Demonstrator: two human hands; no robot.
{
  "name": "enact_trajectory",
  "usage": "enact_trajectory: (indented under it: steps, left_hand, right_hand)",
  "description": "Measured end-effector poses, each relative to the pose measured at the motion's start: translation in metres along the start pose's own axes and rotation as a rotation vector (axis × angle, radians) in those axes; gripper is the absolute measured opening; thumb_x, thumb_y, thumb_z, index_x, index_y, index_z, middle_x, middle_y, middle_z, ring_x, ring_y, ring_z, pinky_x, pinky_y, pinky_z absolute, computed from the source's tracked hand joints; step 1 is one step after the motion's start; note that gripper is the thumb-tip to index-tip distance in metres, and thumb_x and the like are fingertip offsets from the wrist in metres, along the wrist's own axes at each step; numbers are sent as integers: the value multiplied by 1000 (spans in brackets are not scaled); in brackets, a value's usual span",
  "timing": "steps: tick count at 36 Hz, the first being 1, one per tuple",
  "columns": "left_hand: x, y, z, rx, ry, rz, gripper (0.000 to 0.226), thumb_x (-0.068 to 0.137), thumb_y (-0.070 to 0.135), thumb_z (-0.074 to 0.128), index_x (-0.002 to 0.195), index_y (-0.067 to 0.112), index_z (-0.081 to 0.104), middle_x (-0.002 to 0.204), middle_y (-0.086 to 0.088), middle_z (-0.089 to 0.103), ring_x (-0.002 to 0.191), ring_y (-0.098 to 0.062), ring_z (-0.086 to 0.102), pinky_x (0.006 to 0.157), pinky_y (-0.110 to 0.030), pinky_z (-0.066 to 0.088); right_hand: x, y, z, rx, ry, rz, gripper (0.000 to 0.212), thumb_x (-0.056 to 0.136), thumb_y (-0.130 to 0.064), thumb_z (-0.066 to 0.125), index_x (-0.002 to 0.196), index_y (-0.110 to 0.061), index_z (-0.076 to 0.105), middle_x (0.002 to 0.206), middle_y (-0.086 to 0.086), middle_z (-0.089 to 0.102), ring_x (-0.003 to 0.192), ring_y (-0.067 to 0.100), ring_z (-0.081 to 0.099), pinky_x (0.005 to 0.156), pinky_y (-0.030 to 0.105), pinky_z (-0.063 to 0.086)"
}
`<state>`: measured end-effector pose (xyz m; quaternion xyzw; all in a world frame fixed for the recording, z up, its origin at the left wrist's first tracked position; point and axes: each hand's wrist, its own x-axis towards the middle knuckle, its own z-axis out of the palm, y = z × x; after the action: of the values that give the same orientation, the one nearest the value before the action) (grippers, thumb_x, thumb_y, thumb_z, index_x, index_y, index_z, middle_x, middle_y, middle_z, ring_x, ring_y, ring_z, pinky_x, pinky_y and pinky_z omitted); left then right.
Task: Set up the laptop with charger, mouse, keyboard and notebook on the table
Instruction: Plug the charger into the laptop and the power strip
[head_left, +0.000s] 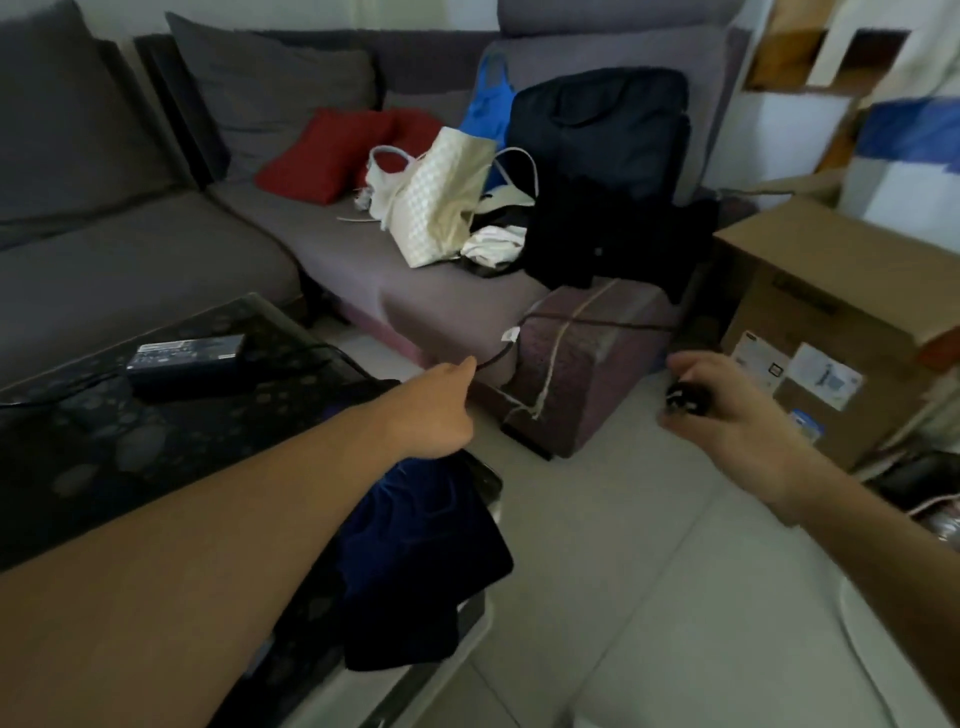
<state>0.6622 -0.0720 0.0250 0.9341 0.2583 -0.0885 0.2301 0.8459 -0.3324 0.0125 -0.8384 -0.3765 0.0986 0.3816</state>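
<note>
Glossy dark glass on the table top (171, 441), mottled pattern beneath; matt black plastic on the charger brick (187, 358) resting upon it. Beyond the table, grey woven cloth on the sofa (405, 291). Right of the sofa, plain matt cardboard on the box (810, 291), paper labels stuck on.

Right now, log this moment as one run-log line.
left hand: holds charger cable | right hand: grips plug | power brick: on table

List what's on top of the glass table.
On the glass table: the charger brick near the far edge, and a dark blue cloth draped over the near corner. The left forearm covers part of the top; anything under it or the cloth is hidden.
</note>
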Motion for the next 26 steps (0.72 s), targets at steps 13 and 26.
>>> enact_trajectory:
  steps: [13, 26]
  left_hand:
    - [-35, 46, 27, 8, 169, 115, 44, 94, 0, 52, 130, 19, 68, 133, -4, 63, 120, -20, 61, 106, -31, 48]
    - [-65, 103, 146, -762, -1, -89, 37, 94, 33, 75, 125, 18, 61, 101, 2, 77, 91, -15, 77, 90, -40, 63]
  right_hand:
    - [-59, 30, 29, -331, -206, -20, 25, 93, -45, 75, 90, -26, 59, 89, -9, 56, 78, 7, 55, 63, 21, 38]
    - [-80, 23, 55, -375, -247, -183, 21, 90, -25, 78, 108, -21, 70, 103, -8, 57, 88, 9, 56, 79, 22, 50]
